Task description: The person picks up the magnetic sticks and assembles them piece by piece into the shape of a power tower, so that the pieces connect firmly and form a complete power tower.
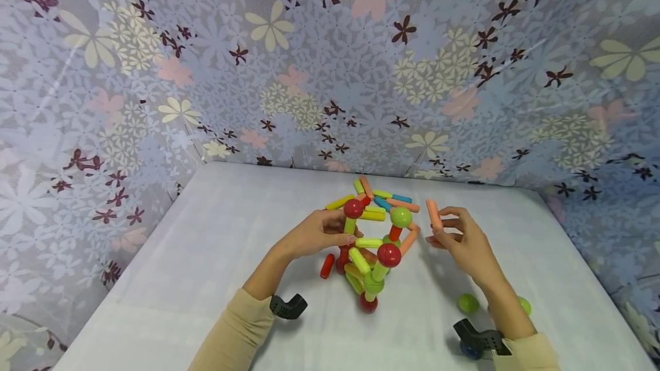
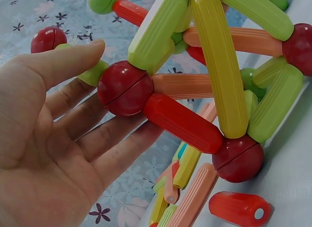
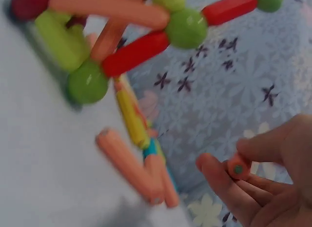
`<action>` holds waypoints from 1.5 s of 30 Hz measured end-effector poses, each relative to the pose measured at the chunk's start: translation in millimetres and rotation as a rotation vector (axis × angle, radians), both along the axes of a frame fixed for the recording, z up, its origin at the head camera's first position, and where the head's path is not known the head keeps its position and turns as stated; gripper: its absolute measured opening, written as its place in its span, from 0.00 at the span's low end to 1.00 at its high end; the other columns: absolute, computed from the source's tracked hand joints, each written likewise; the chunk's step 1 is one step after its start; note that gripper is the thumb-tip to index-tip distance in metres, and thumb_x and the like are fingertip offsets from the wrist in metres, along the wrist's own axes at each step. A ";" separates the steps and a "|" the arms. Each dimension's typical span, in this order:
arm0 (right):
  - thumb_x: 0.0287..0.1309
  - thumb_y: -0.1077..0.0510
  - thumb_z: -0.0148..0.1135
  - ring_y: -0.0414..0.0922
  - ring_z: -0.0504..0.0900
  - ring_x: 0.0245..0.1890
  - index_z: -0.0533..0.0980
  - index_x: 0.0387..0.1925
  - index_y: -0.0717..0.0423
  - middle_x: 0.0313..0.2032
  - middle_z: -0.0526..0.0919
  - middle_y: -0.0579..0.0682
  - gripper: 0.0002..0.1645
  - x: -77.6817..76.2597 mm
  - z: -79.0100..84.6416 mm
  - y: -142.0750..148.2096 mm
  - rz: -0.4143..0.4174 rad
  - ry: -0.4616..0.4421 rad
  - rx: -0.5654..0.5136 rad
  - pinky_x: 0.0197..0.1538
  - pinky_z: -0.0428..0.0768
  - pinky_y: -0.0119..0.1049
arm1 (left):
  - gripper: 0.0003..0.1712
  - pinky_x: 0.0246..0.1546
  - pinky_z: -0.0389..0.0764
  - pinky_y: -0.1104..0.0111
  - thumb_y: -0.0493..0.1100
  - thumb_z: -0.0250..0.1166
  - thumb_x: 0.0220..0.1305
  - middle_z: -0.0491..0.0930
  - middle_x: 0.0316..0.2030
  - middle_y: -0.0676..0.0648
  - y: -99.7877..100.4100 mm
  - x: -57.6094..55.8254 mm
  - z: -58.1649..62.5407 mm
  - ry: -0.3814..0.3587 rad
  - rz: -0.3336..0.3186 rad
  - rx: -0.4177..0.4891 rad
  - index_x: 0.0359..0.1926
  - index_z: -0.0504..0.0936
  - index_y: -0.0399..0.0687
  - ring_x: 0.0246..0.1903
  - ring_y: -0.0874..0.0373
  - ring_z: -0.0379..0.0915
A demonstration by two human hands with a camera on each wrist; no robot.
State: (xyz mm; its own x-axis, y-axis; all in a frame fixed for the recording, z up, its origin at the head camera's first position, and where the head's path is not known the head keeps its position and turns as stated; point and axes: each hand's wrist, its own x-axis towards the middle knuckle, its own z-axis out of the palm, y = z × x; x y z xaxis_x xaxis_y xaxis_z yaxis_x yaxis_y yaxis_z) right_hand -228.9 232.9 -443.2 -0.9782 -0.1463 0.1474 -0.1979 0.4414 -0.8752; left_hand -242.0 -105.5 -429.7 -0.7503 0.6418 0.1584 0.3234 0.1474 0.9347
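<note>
A frame of magnetic sticks and balls (image 1: 389, 255) stands on the table, with red and green balls joined by green, yellow, orange and red sticks. My left hand (image 1: 317, 235) holds its left side, thumb and fingers around an upright green stick (image 2: 92, 73) beside a red ball (image 2: 125, 88). To the right of the frame, and apart from it, my right hand (image 1: 466, 245) pinches an orange magnetic stick (image 1: 433, 214) between thumb and fingers. One end of that stick (image 3: 238, 168) faces the camera in the right wrist view.
Loose sticks (image 1: 372, 214) in several colours lie behind the frame, and a red stick (image 1: 327, 266) lies at its left. Near my right forearm are a green ball (image 1: 468, 303), another green ball (image 1: 525, 305) and a blue ball (image 1: 470, 350). A flowered cloth (image 1: 330, 73) rises behind the table.
</note>
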 end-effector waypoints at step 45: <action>0.57 0.49 0.68 0.48 0.84 0.35 0.80 0.49 0.56 0.35 0.85 0.50 0.21 45.8 45.6 -49.5 0.240 -0.099 -0.012 0.43 0.81 0.38 | 0.22 0.46 0.79 0.63 0.40 0.68 0.61 0.83 0.43 0.51 -0.8 -1.6 -0.2 0.020 -0.009 -0.024 0.56 0.76 0.46 0.45 0.54 0.79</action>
